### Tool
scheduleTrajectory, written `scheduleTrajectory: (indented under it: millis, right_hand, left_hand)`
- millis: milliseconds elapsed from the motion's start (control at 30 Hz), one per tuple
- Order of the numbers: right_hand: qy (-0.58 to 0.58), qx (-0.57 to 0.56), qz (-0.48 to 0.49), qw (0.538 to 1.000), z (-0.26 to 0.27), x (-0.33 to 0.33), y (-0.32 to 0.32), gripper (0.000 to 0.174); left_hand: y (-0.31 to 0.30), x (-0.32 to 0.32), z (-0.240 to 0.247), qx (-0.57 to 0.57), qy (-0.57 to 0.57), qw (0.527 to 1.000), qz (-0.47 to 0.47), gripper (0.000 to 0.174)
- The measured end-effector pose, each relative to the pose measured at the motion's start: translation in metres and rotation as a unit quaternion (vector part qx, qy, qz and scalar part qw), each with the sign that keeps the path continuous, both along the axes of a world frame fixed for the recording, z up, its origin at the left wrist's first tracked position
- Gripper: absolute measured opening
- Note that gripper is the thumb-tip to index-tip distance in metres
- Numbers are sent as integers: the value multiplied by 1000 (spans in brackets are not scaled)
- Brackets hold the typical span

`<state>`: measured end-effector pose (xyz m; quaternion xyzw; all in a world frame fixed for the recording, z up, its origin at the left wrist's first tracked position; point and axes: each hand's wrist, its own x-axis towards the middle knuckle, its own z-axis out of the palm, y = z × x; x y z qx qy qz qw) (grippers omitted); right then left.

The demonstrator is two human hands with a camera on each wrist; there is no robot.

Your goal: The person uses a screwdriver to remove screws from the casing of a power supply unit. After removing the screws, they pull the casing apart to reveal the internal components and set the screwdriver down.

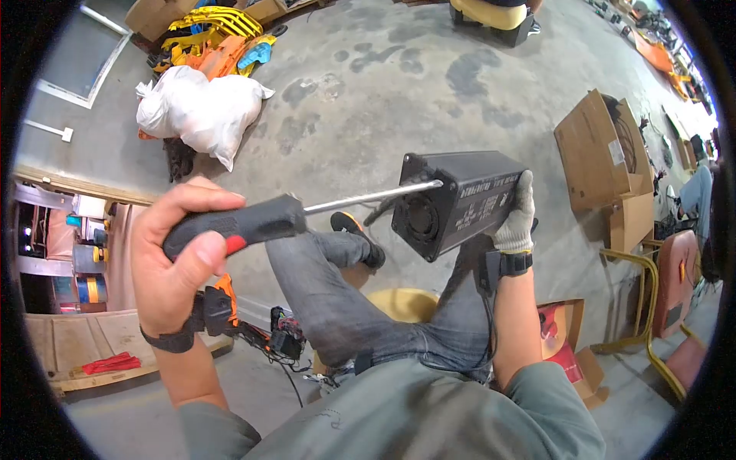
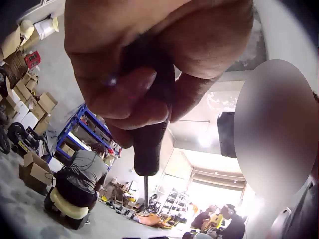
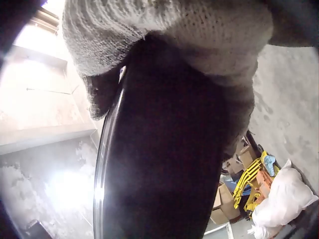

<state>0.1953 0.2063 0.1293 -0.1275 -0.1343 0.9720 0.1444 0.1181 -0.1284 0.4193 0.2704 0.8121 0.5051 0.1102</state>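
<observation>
In the head view the bare left hand (image 1: 172, 253) grips the black handle of a screwdriver (image 1: 264, 222), its shaft pointing right. The shaft's tip meets the upper corner of a black metal box (image 1: 479, 195) with a round fan on its near end. A white knitted glove covers the right hand (image 1: 517, 218), which holds the box by its far right end. In the left wrist view the fingers (image 2: 134, 109) curl round the screwdriver handle (image 2: 149, 149). The right wrist view shows the gloved hand (image 3: 199, 40) gripping the dark box (image 3: 159, 149) from both sides.
Below the hands are the seated person's legs (image 1: 330, 291). A cardboard box (image 1: 594, 169) and a chair (image 1: 675, 284) stand at the right. At the upper left lies a white sack (image 1: 203, 107) beside yellow and orange parts (image 1: 218, 38). Red cloth (image 1: 111, 363) rests on a wooden surface (image 1: 57, 337).
</observation>
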Motion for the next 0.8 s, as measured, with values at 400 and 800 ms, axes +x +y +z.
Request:
scheduleTrajectory:
  millis: [400,800]
  right_hand:
    - [-7,14,-38,999,6,-2,-3,44]
    - [27,-10,5,1000,-6,2,5,49]
  left_hand:
    - [14,11,-11,-3,10,1000,6,30]
    - [20,9,-14,6,0,1000,5,28]
